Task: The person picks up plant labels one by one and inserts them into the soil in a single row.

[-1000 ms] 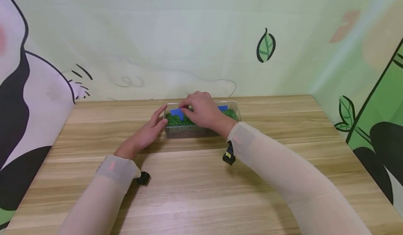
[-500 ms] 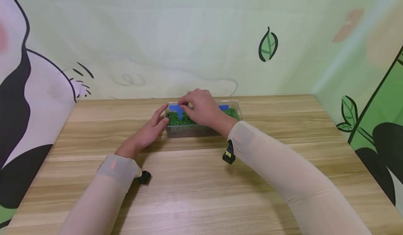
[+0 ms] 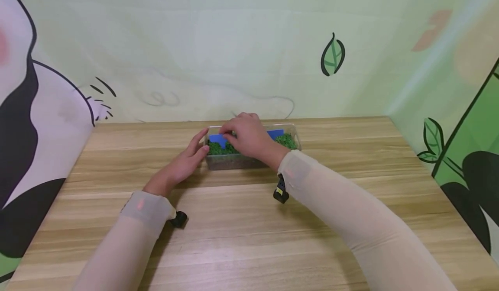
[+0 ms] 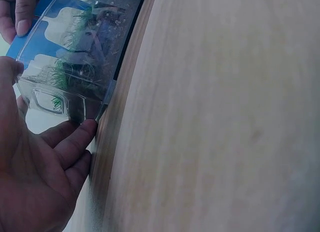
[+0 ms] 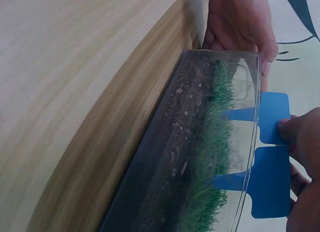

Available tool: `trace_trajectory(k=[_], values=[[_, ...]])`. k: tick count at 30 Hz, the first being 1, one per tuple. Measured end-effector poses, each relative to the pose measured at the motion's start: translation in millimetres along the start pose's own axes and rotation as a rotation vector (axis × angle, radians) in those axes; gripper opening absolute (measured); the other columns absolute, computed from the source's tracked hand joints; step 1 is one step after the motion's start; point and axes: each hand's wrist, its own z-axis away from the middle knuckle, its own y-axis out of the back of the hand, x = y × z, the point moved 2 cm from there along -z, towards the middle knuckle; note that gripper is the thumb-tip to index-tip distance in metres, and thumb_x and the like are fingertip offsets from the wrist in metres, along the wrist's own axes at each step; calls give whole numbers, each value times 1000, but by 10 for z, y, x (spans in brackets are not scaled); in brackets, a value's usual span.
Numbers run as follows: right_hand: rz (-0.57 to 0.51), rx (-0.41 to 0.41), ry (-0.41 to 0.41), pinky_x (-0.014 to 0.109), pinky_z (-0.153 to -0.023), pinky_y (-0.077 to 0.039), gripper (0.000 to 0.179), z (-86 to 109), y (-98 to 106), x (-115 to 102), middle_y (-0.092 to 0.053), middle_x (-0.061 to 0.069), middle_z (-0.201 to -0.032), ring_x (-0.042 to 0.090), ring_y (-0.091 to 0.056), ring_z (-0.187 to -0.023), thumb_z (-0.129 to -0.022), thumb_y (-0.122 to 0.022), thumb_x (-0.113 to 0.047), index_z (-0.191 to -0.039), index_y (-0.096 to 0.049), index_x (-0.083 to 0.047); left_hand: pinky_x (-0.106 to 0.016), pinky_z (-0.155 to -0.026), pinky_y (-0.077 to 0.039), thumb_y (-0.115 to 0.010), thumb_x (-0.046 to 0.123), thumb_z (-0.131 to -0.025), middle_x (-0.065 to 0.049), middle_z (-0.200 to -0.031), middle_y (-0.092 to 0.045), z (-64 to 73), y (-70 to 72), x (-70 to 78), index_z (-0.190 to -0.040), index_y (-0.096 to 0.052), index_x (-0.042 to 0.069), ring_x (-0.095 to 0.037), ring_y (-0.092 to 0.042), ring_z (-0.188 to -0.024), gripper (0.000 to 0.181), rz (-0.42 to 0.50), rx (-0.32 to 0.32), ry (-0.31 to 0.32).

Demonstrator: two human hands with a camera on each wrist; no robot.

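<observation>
A clear plastic box (image 3: 230, 163) of dark soil and green grass (image 3: 286, 142) stands near the table's back edge. My left hand (image 3: 177, 165) holds its left end, thumb at the near corner and a finger at the far one. My right hand (image 3: 251, 137) reaches over the box and pinches a blue T-shaped plant label (image 3: 216, 139) by its head. In the right wrist view this label's narrow stem runs down to the grass. A second blue plant label (image 5: 272, 182) stands beside it there. Another blue label (image 3: 276, 133) shows right of my wrist, its stem hidden.
The wooden table (image 3: 226, 239) stretches between my forearms toward me. Behind the box rises a pale green printed backdrop (image 3: 175, 44), close to the table's back edge. Small black wrist cameras (image 3: 178, 219) hang below both sleeves.
The pinched label rose slightly, then came down a little with my right hand. My left hand stays at the box's left end.
</observation>
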Motion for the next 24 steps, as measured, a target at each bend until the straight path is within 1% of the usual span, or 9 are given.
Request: trace_trajectory(k=[5, 7, 11, 13, 15, 21, 24], values=[[37, -21, -1, 49, -107, -35, 18, -21, -28, -4, -74, -13, -111, 18, -58, -108, -100, -64, -28, -113, -76, -27, -63, -116, -25, -34, 47, -108, -25, -163, -20, 17, 0, 31, -160, -2, 41, -47, -31, -145, 61, 11, -9, 14], [45, -27, -4, 49, -107, -35, 18, -23, -32, -8, -74, -14, -110, 19, -58, -108, -100, -63, -27, -113, -76, -27, -63, -116, -24, -34, 45, -109, -26, -163, -19, 19, 2, 44, -161, -2, 39, -47, -30, -145, 61, 25, -16, 24], [54, -27, -13, 49, -105, -35, 18, -18, -23, -9, -74, -14, -109, 19, -58, -108, -100, -63, -27, -112, -76, -28, -64, -116, -22, -33, 37, -110, -29, -163, -17, 13, 8, 81, -162, -1, 31, -49, -27, -146, 61, 35, -28, 35], [65, -28, -16, 48, -105, -35, 18, -16, -22, -3, -74, -14, -109, 18, -58, -108, -100, -63, -27, -112, -76, -28, -64, -117, -22, -33, 35, -110, -30, -162, -17, 12, 8, 91, -162, -1, 29, -49, -26, -146, 61, 32, -28, 35], [74, -29, -16, 49, -106, -35, 18, -13, -20, -3, -74, -14, -110, 18, -58, -107, -100, -63, -27, -113, -76, -29, -63, -117, -22, -33, 37, -110, -29, -162, -18, 15, 7, 90, -162, -1, 31, -48, -27, -146, 61, 18, -23, 30], [90, -35, -14, 50, -108, -34, 19, -5, -11, -17, -74, -13, -112, 19, -58, -108, -100, -63, -27, -114, -76, -28, -63, -116, -25, -34, 47, -108, -25, -163, -22, 17, 1, 48, -160, -2, 41, -47, -34, -143, 61, -9, -1, 13], [90, -41, -19, 51, -108, -34, 20, 6, 1, -20, -73, -13, -114, 18, -58, -108, -99, -64, -27, -116, -75, -28, -63, -116, -24, -35, 48, -108, -25, -163, -22, 9, -2, 30, -160, -3, 43, -47, -33, -143, 61, -9, 7, 13]])
